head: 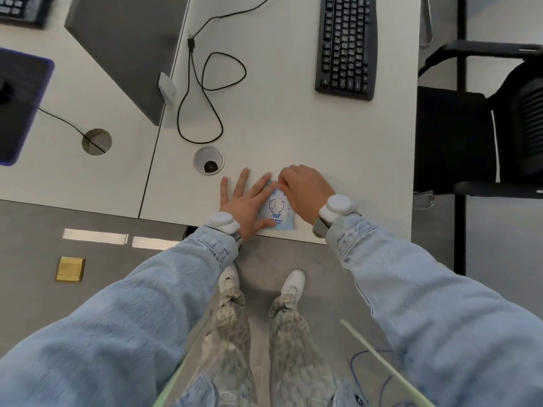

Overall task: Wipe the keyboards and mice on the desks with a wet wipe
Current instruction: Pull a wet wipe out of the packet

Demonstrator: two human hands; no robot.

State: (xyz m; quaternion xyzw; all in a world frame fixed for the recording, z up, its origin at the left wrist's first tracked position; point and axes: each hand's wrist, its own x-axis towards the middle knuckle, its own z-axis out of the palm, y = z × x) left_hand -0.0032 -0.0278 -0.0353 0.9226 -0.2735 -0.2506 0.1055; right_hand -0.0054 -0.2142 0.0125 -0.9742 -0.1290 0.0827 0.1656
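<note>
A small blue-and-white pack of wet wipes lies on the white desk near its front edge. My left hand lies flat with straight fingers, pressing the pack's left side down. My right hand has its fingers curled at the pack's top edge, pinching it there; the fingertips are partly hidden. A black keyboard lies at the far right of the desk. Another keyboard shows at the top left corner. A black mouse sits on a dark mouse pad at the left edge.
A looped black cable lies behind the pack, beside a round cable grommet. A grey divider panel stands between the desks. A black office chair stands to the right. A brass floor socket lies on the floor to the left.
</note>
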